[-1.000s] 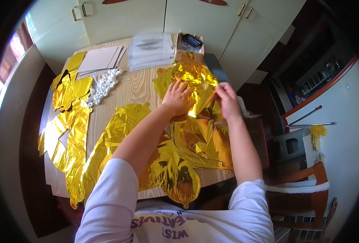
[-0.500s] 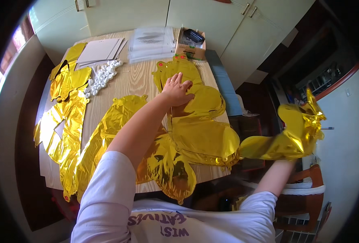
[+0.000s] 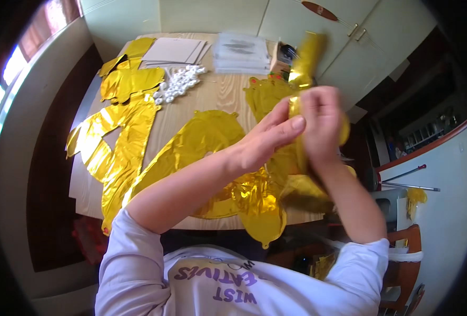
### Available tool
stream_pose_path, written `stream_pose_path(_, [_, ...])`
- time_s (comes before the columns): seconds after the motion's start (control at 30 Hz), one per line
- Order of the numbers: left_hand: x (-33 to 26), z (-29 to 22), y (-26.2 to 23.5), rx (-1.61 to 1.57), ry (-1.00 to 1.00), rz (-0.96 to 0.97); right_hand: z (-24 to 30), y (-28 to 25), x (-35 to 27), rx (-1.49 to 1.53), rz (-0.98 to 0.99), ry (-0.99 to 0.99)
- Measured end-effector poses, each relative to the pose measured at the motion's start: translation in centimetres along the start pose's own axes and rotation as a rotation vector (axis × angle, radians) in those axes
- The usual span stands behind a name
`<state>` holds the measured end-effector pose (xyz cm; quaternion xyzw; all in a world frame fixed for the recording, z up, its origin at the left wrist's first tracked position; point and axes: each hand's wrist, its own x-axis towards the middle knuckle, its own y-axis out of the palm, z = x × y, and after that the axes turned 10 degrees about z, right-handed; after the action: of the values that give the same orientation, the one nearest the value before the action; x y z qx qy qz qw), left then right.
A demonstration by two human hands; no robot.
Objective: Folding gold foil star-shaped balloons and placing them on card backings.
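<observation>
My right hand (image 3: 323, 126), smeared by motion, is closed around a folded gold foil balloon (image 3: 308, 58) above the right side of the table. One end of the balloon stands up past the fist. My left hand (image 3: 273, 134) meets it there, its thumb across the foil and its fingers partly hidden behind. Beneath both hands lies another gold foil balloon (image 3: 259, 97), flat, with red marks at its far end. To the left, a curved gold balloon (image 3: 204, 134) is spread out, and a rounded gold piece (image 3: 265, 218) reaches the near table edge.
More gold foil balloons (image 3: 125, 142) cover the table's left side. Small white rolls (image 3: 178, 87) lie heaped beside grey cards (image 3: 173, 50). Clear plastic bags (image 3: 241, 52) and a cardboard box (image 3: 281, 60) stand at the back. A wooden chair (image 3: 410, 247) is at the right.
My right hand has swung in from beyond the table's right edge, bringing the folded balloon. My left hand has lifted off the flat balloon to join it. The view has shifted right.
</observation>
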<state>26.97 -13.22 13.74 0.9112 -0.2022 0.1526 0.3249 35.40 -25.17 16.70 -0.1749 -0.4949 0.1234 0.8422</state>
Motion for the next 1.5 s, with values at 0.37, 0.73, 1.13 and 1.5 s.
stream_pose_path(0.37, [-19.0,-4.6,-1.7,-0.026,-0.693,-0.586,-2.4,20.1,-6.4,-0.345,0.353,0.389])
stream_pose_path(0.73, [-22.9,-18.0,-19.3,1.751,-0.64,-0.316,-4.2,21.2,-10.5,-0.551,0.528,0.346])
stream_pose_path(1.13, [-19.0,-20.7,-38.1,2.072,-0.528,-0.152,-1.3,20.1,-5.3,-0.365,0.627,0.293])
stream_pose_path(1.5, [-17.8,-24.8,-38.0,1.159,-0.569,-0.774,0.4,37.8,5.4,-0.028,0.899,0.023])
